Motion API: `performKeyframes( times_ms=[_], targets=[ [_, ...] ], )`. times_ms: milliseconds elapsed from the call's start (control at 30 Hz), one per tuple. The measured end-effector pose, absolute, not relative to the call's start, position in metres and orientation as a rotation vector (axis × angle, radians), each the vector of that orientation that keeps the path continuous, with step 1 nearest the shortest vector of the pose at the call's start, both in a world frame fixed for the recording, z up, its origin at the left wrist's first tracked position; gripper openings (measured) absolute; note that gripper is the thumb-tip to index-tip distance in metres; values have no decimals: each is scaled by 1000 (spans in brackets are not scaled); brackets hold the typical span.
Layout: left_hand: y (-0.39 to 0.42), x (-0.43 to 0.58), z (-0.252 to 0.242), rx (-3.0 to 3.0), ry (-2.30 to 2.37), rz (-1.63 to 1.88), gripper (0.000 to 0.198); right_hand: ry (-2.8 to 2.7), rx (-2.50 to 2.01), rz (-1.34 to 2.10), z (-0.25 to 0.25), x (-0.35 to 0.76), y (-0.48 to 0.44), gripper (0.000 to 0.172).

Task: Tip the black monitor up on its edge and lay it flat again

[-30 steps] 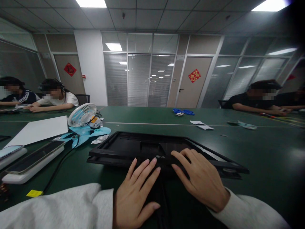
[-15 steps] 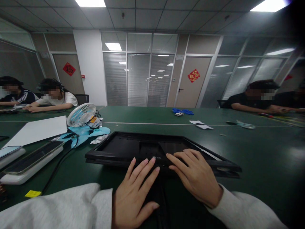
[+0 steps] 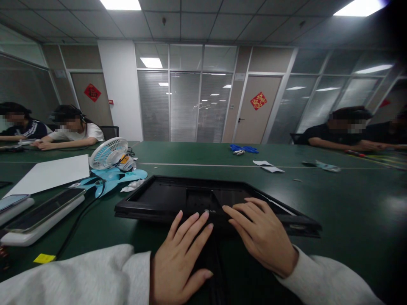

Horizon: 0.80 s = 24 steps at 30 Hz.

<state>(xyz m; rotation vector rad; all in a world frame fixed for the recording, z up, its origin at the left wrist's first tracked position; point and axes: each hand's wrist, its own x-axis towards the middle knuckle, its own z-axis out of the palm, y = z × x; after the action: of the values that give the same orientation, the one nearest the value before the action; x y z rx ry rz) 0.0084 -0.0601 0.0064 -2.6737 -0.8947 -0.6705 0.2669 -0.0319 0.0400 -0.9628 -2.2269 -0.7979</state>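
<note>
A black flat monitor (image 3: 178,197) lies face down on the green table (image 3: 343,199), its LG logo near my fingers. My left hand (image 3: 181,258) lies flat with fingers stretched out, fingertips touching the monitor's near edge, palm over a dark stand part (image 3: 211,264) that runs toward me. My right hand (image 3: 262,235) rests on the monitor's near edge, fingers spread and slightly curved, holding nothing.
At the left sit a small white fan (image 3: 108,153) on light blue pieces, a white sheet (image 3: 52,173), phones on white bases (image 3: 41,214) and a black cable (image 3: 81,218). Blue gloves (image 3: 244,148) and paper scraps lie farther back. Other people sit at the far left and right.
The monitor and my right hand have shifted slightly to the left over the last second. My left hand has stayed in place.
</note>
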Motion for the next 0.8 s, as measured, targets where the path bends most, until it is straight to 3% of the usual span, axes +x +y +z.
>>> performKeyframes(
  times_ms=[167, 400, 800],
  targets=[
    [-60, 9, 6, -2664, -891, -698, 71, -2202, -926, -774, 40, 266, -34, 20],
    [-60, 9, 5, -2615, -888, -683, 68, -2343, -745, -723, 35, 264, -35, 42],
    [-61, 9, 9, -2654, -894, -716, 69, -2351, -728, -618, 27, 265, -30, 47]
  ],
)
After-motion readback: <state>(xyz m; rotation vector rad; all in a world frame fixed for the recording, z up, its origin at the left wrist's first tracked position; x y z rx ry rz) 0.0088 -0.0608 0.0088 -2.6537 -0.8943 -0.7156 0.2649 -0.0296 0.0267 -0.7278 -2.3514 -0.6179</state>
